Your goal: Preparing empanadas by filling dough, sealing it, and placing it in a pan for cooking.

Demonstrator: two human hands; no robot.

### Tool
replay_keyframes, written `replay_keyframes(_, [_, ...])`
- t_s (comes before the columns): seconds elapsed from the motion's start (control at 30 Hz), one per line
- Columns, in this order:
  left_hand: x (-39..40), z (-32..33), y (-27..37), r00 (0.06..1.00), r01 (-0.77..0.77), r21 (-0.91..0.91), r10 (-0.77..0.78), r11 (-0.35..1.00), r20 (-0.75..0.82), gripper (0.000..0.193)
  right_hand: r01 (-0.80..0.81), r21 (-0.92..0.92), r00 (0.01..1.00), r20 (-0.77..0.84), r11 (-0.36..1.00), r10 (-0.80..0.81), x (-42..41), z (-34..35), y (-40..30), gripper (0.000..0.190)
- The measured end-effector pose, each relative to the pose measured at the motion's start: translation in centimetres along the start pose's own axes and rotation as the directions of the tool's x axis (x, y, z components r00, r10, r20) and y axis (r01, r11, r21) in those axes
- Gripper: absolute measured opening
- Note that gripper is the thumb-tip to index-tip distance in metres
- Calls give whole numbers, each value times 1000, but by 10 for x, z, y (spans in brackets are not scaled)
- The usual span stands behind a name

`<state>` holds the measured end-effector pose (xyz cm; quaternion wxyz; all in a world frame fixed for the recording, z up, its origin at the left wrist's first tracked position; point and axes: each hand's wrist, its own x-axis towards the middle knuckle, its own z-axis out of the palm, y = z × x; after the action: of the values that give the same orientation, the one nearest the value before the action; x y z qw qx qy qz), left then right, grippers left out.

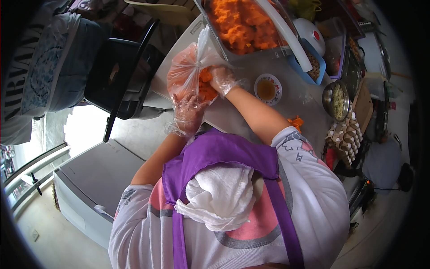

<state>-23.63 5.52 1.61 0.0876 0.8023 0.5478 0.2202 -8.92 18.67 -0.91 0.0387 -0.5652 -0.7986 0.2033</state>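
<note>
Both my hands wear clear plastic gloves and are at a knotted clear plastic bag (188, 70) near the table's left edge. My left hand (189, 112) holds the bag from below, fingers on its lower side. Bright orange mash (205, 89) shows at the bag's right side. My right hand (222, 79) is at that mash with curled fingers; whether it grips any is hard to tell. Above stands a clear plastic tub (248, 57) with a heap of orange mash (242, 23). A patterned bowl of brownish liquid (268, 89) sits right of my right hand.
A white bar (285, 33) crosses the tub's corner. To the right are a blue container (319, 75), a metal bowl of pale shreds (338, 101) and egg trays (346, 134). Orange scraps (296, 123) lie by my right forearm. A black chair (111, 74) stands left; a person (383, 164) is far right.
</note>
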Motion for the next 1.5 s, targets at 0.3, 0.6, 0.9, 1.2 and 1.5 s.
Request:
replay_keyframes(0.3, [1, 0, 0, 1000, 18, 14, -18, 1000, 19, 27, -191, 271, 951, 291, 943, 109, 2, -50, -16, 33])
replay_keyframes(0.6, [1, -5, 3, 997, 16, 35, -18, 999, 77, 24, -267, 396, 922, 371, 879, 113, -5, -53, -10, 26])
replay_keyframes(0.9, [5, -5, 11, 997, -39, 76, 33, 996, 71, 26, -424, 905, 905, 424, -9, -31, -41, -42, 31, 19])
replay_keyframes(1.2, [2, -3, 15, 994, -112, 66, 112, 991, 4, 34, -344, 931, 930, 356, -117, 95, -154, -73, 109, 23])
replay_keyframes(1.5, [16, 10, 52, 967, -256, -43, 255, 966, -19, 38, -334, 752, 695, -210, 568, 687, -277, -55, 230, 29])
